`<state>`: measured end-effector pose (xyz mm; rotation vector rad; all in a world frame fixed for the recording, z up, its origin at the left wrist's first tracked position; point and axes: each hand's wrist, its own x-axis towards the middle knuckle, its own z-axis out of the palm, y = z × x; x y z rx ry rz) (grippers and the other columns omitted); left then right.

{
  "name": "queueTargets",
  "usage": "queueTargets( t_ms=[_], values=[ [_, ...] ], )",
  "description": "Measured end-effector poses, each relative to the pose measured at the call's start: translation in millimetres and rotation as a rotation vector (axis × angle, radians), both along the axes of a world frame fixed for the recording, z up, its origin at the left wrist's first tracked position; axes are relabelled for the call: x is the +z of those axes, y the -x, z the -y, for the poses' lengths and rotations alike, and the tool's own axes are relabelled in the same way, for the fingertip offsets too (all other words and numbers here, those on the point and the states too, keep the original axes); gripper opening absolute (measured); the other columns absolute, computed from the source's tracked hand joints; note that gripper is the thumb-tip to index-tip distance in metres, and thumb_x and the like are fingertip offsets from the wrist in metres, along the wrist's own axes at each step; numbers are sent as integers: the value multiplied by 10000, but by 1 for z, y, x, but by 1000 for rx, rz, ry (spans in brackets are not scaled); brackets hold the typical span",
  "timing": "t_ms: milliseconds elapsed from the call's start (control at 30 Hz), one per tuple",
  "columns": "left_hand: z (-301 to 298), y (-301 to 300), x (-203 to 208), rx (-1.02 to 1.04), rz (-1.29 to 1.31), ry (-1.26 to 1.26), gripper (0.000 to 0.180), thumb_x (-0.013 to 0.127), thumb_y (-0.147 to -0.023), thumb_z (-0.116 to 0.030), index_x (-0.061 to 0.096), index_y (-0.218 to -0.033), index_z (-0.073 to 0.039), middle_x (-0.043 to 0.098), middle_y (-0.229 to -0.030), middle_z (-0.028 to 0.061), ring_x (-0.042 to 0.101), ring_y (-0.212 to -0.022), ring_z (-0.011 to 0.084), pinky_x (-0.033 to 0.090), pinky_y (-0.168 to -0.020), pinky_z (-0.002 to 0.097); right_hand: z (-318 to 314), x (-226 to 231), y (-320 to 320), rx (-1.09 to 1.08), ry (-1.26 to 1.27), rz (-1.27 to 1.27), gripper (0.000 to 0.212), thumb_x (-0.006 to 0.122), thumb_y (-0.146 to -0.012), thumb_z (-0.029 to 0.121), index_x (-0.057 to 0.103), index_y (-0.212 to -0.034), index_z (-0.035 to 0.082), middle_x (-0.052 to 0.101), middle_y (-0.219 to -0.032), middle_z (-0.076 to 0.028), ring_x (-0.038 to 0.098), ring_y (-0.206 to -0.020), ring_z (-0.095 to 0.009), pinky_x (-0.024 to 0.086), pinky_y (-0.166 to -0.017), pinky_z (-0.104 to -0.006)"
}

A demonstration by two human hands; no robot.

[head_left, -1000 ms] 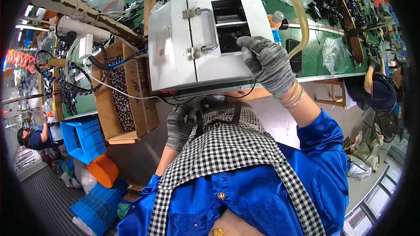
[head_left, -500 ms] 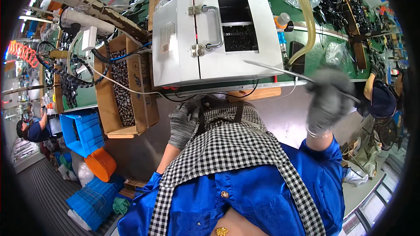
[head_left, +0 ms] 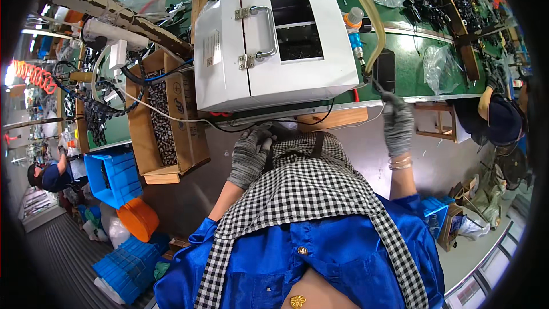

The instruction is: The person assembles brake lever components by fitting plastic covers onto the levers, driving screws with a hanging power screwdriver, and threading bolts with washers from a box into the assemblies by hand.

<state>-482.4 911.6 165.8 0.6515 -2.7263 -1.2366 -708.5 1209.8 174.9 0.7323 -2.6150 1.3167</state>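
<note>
My right hand (head_left: 398, 129), in a grey knit glove, is raised at the table edge to the right of a white metal box (head_left: 303, 83). Its fingers are closed on a thin metal rod (head_left: 377, 84), which points up toward the hose fitting (head_left: 366, 71) beside the box. Lower and to the left, my gloved left hand (head_left: 247, 157) is at the apron's (head_left: 309, 189) far end, just below the box. Its fingers bend in by a dark shape there; what they hold is hidden. The box has a handle (head_left: 273, 31) and a window showing dark small parts.
An open cardboard carton (head_left: 191, 143) of small metal parts stands left of the box. Blue crates (head_left: 114, 177) and an orange tub (head_left: 138, 220) sit lower left. Yellowish hose (head_left: 374, 28) hangs right of the box. A co-worker (head_left: 497, 117) is at the far right.
My right hand has moved left and inward; the rod, earlier slanting across the box's front, now points up by the hose fitting. My left hand has stayed near the box's underside.
</note>
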Motion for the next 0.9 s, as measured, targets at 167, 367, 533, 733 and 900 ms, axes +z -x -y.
queueTargets(
  t_ms=[167,367,533,733,900],
  values=[
    [4,-17,0,34,103,41,199,637,-877,-206,683,-1016,-71,659,-985,182,611,-958,366,490,-862,453,13,43,-31,-237,539,82,248,533,-971,216,647,-933,-1,612,-776,-82,583,-659,-169,464,-621,-267],
    [-4,-13,-4,9,141,49,213,639,-878,-218,686,-1036,-83,666,-999,171,620,-944,360,505,-853,443,42,135,-36,-96,610,-138,436,458,-987,402,607,-922,-2,553,-718,-70,516,-543,-147,416,-500,-253],
    [-1,-19,-10,78,155,14,202,644,-877,-196,684,-1046,-93,669,-1012,165,623,-961,346,513,-852,435,36,126,-22,-82,594,-226,457,478,-983,386,599,-865,-38,575,-704,-84,517,-559,-160,401,-552,-268],
    [5,-32,-24,92,201,-47,218,652,-870,-177,680,-1070,-93,667,-1036,159,621,-979,341,514,-855,430,18,101,-3,-419,184,-20,241,530,-981,227,665,-942,31,649,-879,-64,561,-711,-79,441,-637,-206],
    [7,-24,-16,54,157,-19,222,656,-870,-184,678,-1067,-84,663,-1028,158,621,-982,343,515,-849,429,26,-5,26,-68,240,107,207,539,-945,-12,651,-1117,16,658,-1048,-35,587,-903,-84,475,-833,-224]
  ],
)
